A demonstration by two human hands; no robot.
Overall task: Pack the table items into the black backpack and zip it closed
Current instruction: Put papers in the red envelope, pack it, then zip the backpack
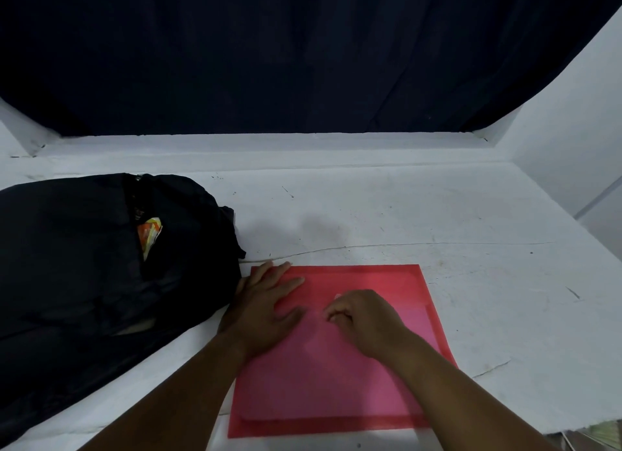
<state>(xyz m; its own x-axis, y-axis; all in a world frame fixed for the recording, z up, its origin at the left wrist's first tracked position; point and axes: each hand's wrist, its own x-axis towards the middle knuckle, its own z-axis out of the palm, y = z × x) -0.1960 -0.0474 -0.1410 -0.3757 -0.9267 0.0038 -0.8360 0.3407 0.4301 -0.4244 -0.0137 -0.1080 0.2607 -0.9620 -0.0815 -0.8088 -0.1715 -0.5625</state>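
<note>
A black backpack [84, 265] lies on its side at the left of the white table, its zip gaping, with an orange and yellow packet [149, 233] showing in the opening. A flat red plastic folder [336, 383] lies in front of me. My left hand [266, 302] presses flat on the folder's top left corner, fingers straight, right beside the backpack. My right hand [363, 319] rests on the folder's upper middle with its fingers curled at a small white clasp; whether it pinches the clasp is unclear.
The white table [454, 215] is scratched and cracked, and a low white ledge runs along its back. A dark curtain [303, 53] hangs behind. A white wall [572, 131] closes the right side. The table's near right edge sits at the lower right.
</note>
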